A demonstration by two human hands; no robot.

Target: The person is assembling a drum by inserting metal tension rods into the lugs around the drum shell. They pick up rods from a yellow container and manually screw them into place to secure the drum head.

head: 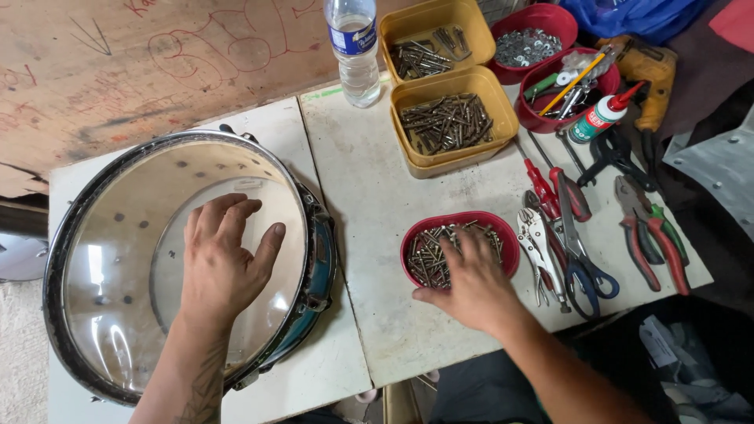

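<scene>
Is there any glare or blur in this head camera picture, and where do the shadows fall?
Head view: sharp throughout, lit by soft daylight; white glare streaks sit on the clear drum skin near the left hand; the right hand casts a faint shadow over the red bowl of screws; edges bow slightly.

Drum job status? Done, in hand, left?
Done: the drum lies flat on the white table with its clear head and hoop on. In hand: the left hand rests on the head; the right hand digs in the red bowl of screws. Left: no screw lifted yet; the pliers and screwdrivers lie untouched.
</scene>
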